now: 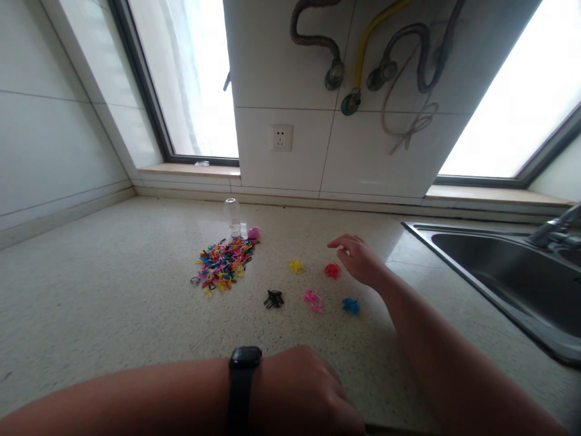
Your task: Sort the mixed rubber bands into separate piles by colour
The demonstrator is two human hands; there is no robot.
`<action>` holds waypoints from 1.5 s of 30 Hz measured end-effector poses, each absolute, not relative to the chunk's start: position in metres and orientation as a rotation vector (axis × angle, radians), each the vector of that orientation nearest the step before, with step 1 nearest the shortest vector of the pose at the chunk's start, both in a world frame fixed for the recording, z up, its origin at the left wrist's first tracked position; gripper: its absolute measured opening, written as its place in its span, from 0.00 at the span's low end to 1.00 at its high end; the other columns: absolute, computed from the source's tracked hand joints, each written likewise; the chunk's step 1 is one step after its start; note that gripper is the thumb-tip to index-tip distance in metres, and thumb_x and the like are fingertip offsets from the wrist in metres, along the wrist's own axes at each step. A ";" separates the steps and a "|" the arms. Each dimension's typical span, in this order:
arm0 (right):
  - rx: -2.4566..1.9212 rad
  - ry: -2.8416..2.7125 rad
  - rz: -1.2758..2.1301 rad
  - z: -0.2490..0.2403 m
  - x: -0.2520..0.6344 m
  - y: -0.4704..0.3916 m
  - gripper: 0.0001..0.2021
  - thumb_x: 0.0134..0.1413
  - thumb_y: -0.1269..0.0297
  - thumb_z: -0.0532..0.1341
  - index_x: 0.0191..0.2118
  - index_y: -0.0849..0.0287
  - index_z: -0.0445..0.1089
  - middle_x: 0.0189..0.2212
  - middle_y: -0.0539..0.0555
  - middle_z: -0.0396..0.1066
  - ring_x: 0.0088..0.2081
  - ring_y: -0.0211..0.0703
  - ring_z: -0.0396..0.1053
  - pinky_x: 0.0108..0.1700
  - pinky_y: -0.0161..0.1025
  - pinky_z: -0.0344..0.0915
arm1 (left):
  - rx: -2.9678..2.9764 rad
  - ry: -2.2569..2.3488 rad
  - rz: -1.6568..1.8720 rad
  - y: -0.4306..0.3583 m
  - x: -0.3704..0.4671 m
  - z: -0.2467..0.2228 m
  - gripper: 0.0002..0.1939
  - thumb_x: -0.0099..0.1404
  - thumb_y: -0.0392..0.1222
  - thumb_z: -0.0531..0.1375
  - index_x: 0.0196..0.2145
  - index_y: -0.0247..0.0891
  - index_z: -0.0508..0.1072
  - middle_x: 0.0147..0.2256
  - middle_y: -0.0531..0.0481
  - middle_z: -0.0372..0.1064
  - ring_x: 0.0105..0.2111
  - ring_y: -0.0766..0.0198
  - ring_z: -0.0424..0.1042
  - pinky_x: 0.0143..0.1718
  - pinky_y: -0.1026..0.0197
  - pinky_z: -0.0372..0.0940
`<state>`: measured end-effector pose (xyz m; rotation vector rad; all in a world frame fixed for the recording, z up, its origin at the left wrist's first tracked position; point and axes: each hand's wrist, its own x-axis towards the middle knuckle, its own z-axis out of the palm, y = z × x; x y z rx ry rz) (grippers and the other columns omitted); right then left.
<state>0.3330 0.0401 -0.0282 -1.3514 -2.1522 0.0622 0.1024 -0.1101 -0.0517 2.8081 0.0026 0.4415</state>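
Note:
My right hand [358, 257] hovers just above and to the right of a small pile of red rubber bands [332, 270]. Its index finger is stretched out, the thumb sits apart below, and nothing shows between them. At the bottom, my left hand [304, 390], with a black watch on the wrist, lies near the counter's front edge; its fingers are hidden. Small piles of yellow [296, 266], black [273, 298], pink [313, 300] and blue rubber bands [351, 306] surround the red one. Further left spreads a large mixed heap of coloured rubber bands [224, 263].
Behind the heap stands a clear plastic bottle [232, 218], a pink piece [253, 232] beside it. A steel sink [490, 272] with a faucet [558, 227] is set into the speckled counter [113, 303] at right. Hoses and a socket [282, 138] are on the tiled wall.

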 end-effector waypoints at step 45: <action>-1.535 -2.045 0.533 -0.062 0.371 0.079 0.14 0.58 0.65 0.55 0.42 0.59 0.77 0.41 0.58 0.78 0.42 0.50 0.74 0.48 0.45 0.66 | 2.436 1.586 0.511 0.084 -0.106 -0.018 0.18 0.65 0.51 0.57 0.45 0.37 0.78 0.39 0.47 0.76 0.33 0.66 0.69 0.37 0.66 0.60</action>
